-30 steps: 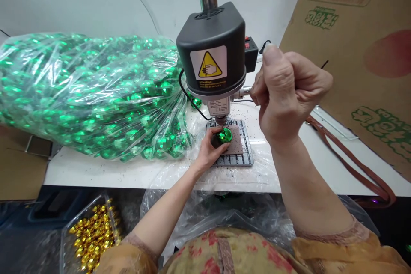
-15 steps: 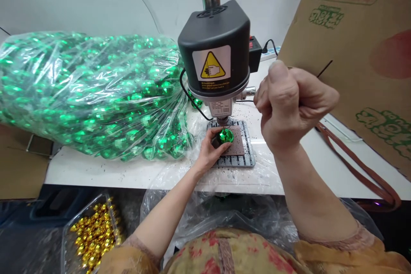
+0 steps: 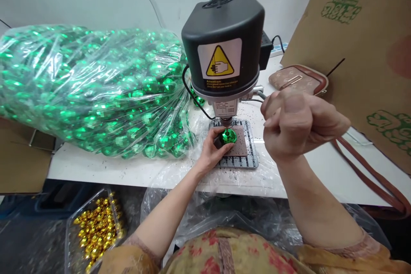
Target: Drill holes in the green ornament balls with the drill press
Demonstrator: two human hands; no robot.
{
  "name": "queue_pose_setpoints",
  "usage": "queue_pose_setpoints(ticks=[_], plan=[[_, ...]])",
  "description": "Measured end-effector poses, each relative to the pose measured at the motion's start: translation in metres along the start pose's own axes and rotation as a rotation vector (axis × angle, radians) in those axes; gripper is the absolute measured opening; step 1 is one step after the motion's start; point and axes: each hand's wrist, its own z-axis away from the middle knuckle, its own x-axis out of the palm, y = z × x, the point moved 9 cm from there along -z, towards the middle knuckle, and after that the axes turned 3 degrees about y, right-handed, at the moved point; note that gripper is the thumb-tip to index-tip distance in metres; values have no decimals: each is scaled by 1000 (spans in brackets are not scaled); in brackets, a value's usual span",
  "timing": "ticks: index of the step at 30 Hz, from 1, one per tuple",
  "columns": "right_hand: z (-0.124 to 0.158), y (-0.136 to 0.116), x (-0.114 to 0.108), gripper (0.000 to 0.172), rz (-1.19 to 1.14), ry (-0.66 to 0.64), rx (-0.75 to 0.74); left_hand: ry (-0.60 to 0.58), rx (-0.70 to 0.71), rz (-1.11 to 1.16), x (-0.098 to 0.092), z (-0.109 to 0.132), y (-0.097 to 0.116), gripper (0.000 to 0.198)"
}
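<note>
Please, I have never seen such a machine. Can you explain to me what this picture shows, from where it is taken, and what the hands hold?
The picture comes from a camera worn on the person's head, looking down at a white table. The black machine is a small bench drill. The left hand holds a shiny green ball on the drill's plate, under its tip. The right hand is closed around the drill's side lever. Beside it lie a clear bag of green balls and a small purse. Below the table sits a tray of gold beads.

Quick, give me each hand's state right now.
Left hand: closed on the green ball under the drill press.
Right hand: fisted around the press lever.
</note>
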Motion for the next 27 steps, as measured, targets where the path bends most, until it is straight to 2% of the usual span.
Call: queue_pose_setpoints(ticks=[3,9,19,27], plan=[[5,-2,-9,58,-52,134,-97,4,19,12,0,0,2,46],[9,1,-6,57,-89,116,-155,13,25,-3,0,0,2,46],[14,-4,-8,50,-89,88,-334,17,29,-3,-1,0,-1,47],[25,5,-13,49,-108,61,-271,29,24,3,-1,-2,-2,49]])
